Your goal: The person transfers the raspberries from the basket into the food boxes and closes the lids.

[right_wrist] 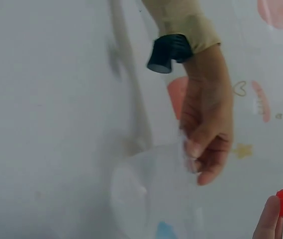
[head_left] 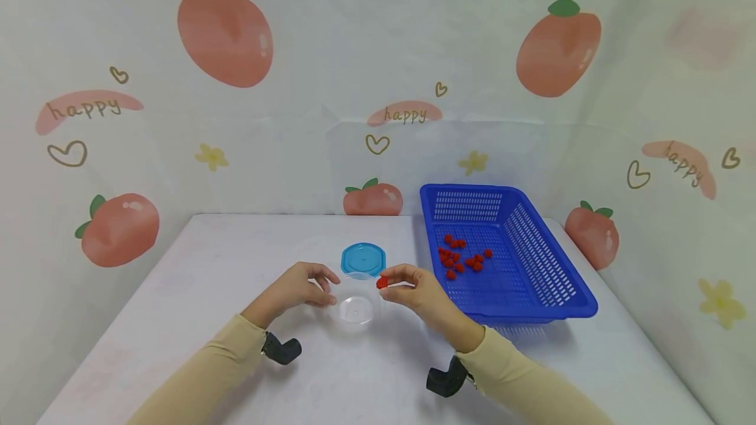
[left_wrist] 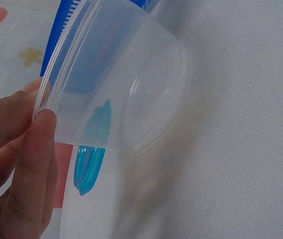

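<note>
- The relation that counts: the red piece [head_left: 382, 283] sits near the centre of the head view, at the right edge of the clear cup [head_left: 356, 310]; it looks roundish, with no plain long axis.
- The right hand [head_left: 420, 290] pinches this piece between thumb and fingers, its tips pointing left toward the cup.
- The left hand [head_left: 307, 287] is the nearer to the cup, thumb and fingers together on the left of its rim.
- The cup's mouth faces up; whether the piece is over the rim or only beside it, I cannot quite tell.
- A blue lid [head_left: 363, 259] lies just above the cup in the frame.
- Right of centre, a blue basket [head_left: 508, 281] holds more red pieces [head_left: 455, 261], mostly toward its left side.
- All this is on a white counter [head_left: 195, 320], backed by a pale curtain [head_left: 354, 31] printed with fruit, hearts and "happy".
</note>
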Demonstrator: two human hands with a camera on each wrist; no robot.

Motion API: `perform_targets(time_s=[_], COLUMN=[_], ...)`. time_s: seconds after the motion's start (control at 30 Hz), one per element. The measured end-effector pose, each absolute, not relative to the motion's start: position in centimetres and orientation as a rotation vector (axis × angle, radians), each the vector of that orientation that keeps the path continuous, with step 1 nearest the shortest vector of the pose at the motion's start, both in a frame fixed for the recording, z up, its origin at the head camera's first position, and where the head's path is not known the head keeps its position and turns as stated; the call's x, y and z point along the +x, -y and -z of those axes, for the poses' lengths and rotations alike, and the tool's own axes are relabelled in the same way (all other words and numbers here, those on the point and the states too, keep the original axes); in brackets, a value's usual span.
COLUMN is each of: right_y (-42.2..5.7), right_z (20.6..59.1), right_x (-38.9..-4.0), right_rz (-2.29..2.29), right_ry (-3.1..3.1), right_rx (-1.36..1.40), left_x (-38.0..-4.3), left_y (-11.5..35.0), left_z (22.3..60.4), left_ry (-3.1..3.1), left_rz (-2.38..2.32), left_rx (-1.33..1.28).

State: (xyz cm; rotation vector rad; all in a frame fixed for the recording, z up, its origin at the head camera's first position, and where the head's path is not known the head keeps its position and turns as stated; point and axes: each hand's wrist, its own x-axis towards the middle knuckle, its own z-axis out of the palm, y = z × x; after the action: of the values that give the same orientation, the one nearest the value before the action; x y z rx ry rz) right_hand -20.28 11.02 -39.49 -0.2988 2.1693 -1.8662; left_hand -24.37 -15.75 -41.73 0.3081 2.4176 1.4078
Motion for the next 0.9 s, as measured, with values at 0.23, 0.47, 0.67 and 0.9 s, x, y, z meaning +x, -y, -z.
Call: perform_targets(time_s=[0.23, 0.47, 0.67, 0.9], right_y=[-10.6, -10.1, -9.9, -9.8], right_z=[41.2, 42.0, 42.1, 42.3], right_x=[-20.3, -20.5, -20.6, -20.7], right_rz=[1.884, 1.898, 1.849, 1.839], right_ry=[-2.191, -2.187, -2.235, -2.247], right_rx=[-0.268, -0.289, -0.274, -0.264], left_x=[-24.4, -24.6, -24.5, -24.4], left_y=[15.7, 15.8, 15.6, 15.5], left_z=[41.6, 41.7, 41.7, 41.7], left_ry=[-2.439, -2.453, -2.453, -2.460], left_rz=[-1.391, -1.374, -1.372, -1.365], left_rx=[0.273, 0.277, 0.275, 0.263])
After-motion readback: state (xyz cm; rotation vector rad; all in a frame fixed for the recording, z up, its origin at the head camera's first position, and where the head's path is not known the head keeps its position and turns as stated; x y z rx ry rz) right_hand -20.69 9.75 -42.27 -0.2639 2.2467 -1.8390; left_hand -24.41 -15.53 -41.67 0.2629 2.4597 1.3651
